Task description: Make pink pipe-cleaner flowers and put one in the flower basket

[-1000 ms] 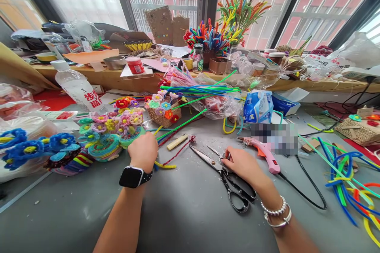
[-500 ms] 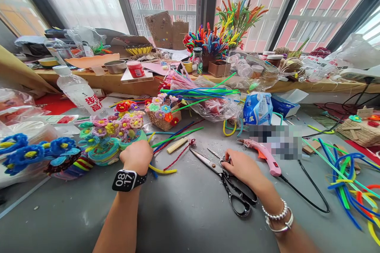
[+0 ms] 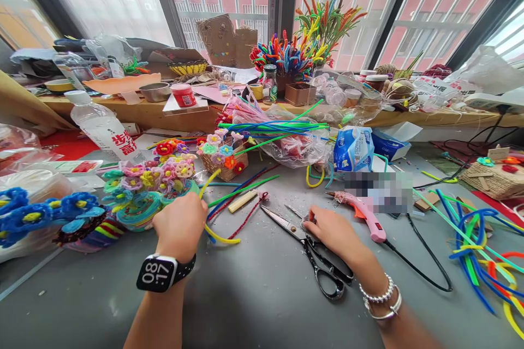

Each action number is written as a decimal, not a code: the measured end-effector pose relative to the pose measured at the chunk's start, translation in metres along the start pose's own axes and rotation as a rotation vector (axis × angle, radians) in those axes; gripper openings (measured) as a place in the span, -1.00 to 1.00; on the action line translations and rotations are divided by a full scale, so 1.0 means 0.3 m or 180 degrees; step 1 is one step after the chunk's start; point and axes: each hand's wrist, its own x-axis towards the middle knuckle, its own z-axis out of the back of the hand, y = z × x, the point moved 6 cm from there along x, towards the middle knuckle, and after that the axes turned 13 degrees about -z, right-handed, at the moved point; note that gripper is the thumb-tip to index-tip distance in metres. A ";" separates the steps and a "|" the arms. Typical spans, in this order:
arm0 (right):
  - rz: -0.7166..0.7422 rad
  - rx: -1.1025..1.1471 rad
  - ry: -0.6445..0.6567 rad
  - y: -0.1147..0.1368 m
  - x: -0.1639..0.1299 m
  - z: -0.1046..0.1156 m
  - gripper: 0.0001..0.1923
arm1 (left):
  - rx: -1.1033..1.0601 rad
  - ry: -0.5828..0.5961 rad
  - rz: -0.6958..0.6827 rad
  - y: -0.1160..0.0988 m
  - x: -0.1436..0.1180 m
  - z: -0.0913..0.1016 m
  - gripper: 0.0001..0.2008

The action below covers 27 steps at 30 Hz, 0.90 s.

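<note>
My left hand (image 3: 182, 223) is closed, back up, with a yellow pipe cleaner (image 3: 209, 182) rising from its finger side. Another yellow length (image 3: 224, 238) curves over the table just below; whether both are one piece is hidden. My right hand (image 3: 331, 229) has its fingertips closed at the handle of small scissors (image 3: 293, 210), whose blades point left. Large black-handled scissors (image 3: 303, 239) lie partly under that hand. Between the hands are a red tinsel pipe cleaner (image 3: 246, 219), a pale stick (image 3: 242, 201) and a green pipe cleaner (image 3: 245, 190).
Pipe-cleaner flower pots (image 3: 141, 210) stand left beside a bottle (image 3: 104, 128). A pink glue gun (image 3: 362, 212) with a black cord lies right, near a loose bundle of pipe cleaners (image 3: 470, 234). Behind are a flower basket (image 3: 219, 166) and a blue tissue pack (image 3: 352, 150).
My left hand has shifted slightly left and down, and more of the yellow pipe cleaner shows above it. My right hand stays at the small scissors.
</note>
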 end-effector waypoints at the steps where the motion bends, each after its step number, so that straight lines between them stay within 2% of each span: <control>1: 0.0006 0.0019 -0.0041 0.000 0.001 0.003 -0.83 | 0.0086 -0.0281 0.0101 0.000 -0.014 0.030 -0.72; 3: 0.0079 0.0156 -0.0183 0.004 0.001 0.014 -0.83 | 0.0087 -0.0817 0.0286 0.004 -0.043 0.082 -0.71; 5: 0.0257 0.0497 -0.0357 0.014 -0.003 0.031 -0.79 | -0.0259 -0.1390 0.0230 0.001 -0.068 0.124 -0.75; 7: 0.0527 0.1014 -0.0373 0.031 -0.013 0.042 -0.74 | -0.1068 -0.1815 -0.0087 -0.015 -0.081 0.142 -0.77; 8: 0.0680 0.1295 -0.0257 0.044 -0.020 0.041 -0.72 | -0.1618 -0.1910 -0.0289 -0.028 -0.081 0.139 -0.77; 10: 0.1000 0.1861 0.0151 0.077 -0.038 0.031 -0.69 | -0.2872 -0.1850 -0.0627 -0.069 -0.072 0.110 -0.78; 11: 0.1151 0.2150 0.0380 0.096 -0.050 0.025 -0.64 | -0.3417 -0.1688 -0.0770 -0.100 -0.064 0.086 -0.79; 14: 0.1510 0.3081 0.0837 0.140 -0.088 0.027 -0.47 | -0.4383 -0.1131 -0.0943 -0.204 -0.042 0.000 -0.79; 16: 0.1642 0.3578 0.0695 0.145 -0.106 0.046 -0.62 | -0.4663 -0.0742 -0.0955 -0.265 -0.032 -0.059 -0.78; 18: 0.1651 0.3877 0.0280 0.128 -0.115 0.068 -0.84 | -0.4895 -0.0401 -0.1058 -0.313 -0.027 -0.102 -0.77; 20: 0.1539 0.4109 -0.0097 0.098 -0.114 0.081 -0.79 | -0.5182 -0.0196 -0.1012 -0.330 -0.021 -0.128 -0.78; 25: 0.1091 0.5026 -0.0475 0.021 -0.080 0.089 -0.66 | -0.6027 -0.0436 -0.0566 -0.270 0.015 -0.130 -0.78; 27: 0.0810 0.5446 -0.0696 -0.015 -0.066 0.095 -0.68 | -0.6278 -0.0706 -0.0327 -0.229 0.034 -0.127 -0.77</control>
